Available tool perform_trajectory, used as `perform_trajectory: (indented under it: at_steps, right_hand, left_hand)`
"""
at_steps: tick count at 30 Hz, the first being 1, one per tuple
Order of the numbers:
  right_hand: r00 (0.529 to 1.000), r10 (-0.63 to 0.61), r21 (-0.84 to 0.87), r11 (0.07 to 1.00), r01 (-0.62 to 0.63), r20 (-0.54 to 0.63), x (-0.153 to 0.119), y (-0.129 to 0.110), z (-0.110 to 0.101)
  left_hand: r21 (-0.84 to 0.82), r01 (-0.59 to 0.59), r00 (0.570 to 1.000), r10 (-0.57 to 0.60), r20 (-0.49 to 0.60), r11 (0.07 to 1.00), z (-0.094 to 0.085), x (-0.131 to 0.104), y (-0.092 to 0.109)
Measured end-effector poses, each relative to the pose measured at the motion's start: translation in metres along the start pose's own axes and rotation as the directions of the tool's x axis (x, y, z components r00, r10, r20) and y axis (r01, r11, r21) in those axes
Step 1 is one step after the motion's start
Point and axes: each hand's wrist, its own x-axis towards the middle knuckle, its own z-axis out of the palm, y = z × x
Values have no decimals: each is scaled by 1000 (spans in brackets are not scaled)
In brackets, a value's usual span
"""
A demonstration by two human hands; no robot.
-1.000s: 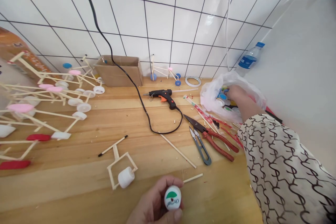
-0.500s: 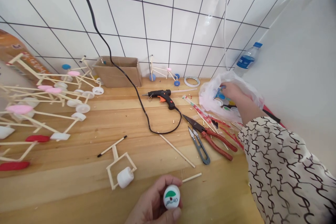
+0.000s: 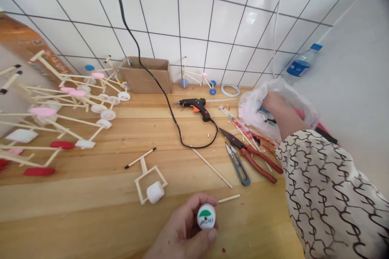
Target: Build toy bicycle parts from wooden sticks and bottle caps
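Between the thumb and fingers of my left hand (image 3: 190, 226) is a white bottle cap (image 3: 206, 216) with a green and red print, its top facing up. My right hand (image 3: 275, 105) reaches into a white plastic bag (image 3: 251, 107) of loose caps; its fingers are hidden inside. Left of my left hand lies a small stick frame (image 3: 140, 190) with a white roller (image 3: 155, 192) on one side and a black-tipped crossbar. A short stick (image 3: 229, 198) lies just beyond the held cap.
A black glue gun (image 3: 194, 105) with its cord lies mid-table. Red-handled pliers (image 3: 255, 156) and grey thread snips (image 3: 238, 166) lie near my right sleeve. Several stick-and-cap models (image 3: 75, 109) crowd the left. A cardboard box (image 3: 146, 77), tape roll (image 3: 230, 90) and water bottle (image 3: 300, 64) stand along the wall.
My right hand has gone deeper into the plastic bag. My left hand still holds the cap. The view has shifted slightly, so the table's things appear further right and a little higher.
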Motion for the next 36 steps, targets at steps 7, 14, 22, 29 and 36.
perform_trajectory:
  at_steps: [7, 14, 22, 29, 36]
  right_hand:
    - [985, -8, 31, 999, 13, -172, -55, -6, -33]
    - [936, -326, 902, 432, 23, 133, -180, -35, -47]
    - [672, -581, 866, 124, -484, 459, -265, -84, -5]
    - [645, -593, 837, 92, -540, 481, -265, -94, 18]
    - [605, -606, 821, 150, -551, 517, -279, -98, 27]
  left_hand:
    - [129, -67, 998, 65, 15, 989, 3, 2, 7]
    - [645, -344, 905, 425, 34, 682, 1, 0, -2]
    - [866, -447, 819, 491, 295, 225, -7, 5, -6]
    - [872, -439, 753, 619, 224, 218, -8, 5, -4]
    - [803, -548, 535, 837, 119, 235, -8, 2, -3]
